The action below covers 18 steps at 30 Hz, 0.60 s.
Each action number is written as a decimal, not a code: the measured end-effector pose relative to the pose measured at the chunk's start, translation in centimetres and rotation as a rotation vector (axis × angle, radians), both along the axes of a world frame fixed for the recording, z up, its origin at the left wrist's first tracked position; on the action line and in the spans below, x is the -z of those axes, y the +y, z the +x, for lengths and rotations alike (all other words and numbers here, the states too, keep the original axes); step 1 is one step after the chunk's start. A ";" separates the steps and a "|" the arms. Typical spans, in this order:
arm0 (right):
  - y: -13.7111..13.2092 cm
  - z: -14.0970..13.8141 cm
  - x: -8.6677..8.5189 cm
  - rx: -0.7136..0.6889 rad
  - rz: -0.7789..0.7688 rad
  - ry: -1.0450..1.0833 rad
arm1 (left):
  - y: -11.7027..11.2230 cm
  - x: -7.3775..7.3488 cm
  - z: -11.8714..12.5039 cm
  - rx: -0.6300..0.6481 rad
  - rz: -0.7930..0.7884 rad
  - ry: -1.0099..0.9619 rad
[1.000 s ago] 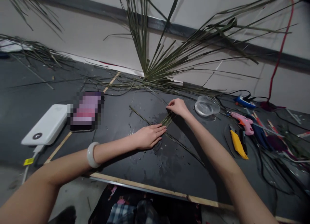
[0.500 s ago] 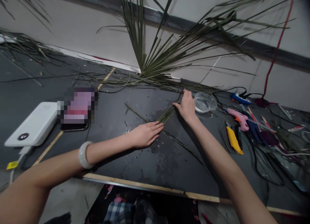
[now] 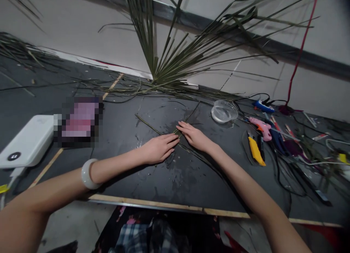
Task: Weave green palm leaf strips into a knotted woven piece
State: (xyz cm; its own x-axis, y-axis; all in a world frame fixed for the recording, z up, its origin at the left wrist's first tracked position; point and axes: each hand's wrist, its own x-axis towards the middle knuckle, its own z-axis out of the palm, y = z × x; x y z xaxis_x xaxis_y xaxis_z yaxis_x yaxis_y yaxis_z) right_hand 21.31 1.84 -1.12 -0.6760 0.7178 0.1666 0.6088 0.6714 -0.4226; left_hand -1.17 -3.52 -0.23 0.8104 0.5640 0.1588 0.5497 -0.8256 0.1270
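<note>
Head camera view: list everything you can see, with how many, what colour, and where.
palm frond: one, green, leaning against the wall behind the table
palm strips: several, green, crossed on the table under the hands
table: one, black, wood-edged
power bank: one, white, far left
blurred item: one, pink and purple, beside the power bank
clear bowl: one, transparent, beyond the right hand
glue gun: one, pink, right side
utility knife: one, yellow, below the glue gun
cord: one, red, along the wall
left hand: flat on the strips, white bangle on the wrist
right hand: flat on the strips
</note>
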 end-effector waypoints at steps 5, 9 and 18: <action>-0.5 0.2 -1.6 -0.025 0.088 0.080 | 0.0 -0.2 0.0 -0.018 0.001 0.008; -0.4 0.3 -2.8 -0.062 0.082 -0.017 | 0.1 -0.1 0.0 -0.007 -0.008 0.009; 2.7 -0.8 -5.0 -0.180 -0.096 -0.316 | 0.2 0.1 -0.1 -0.012 0.005 0.024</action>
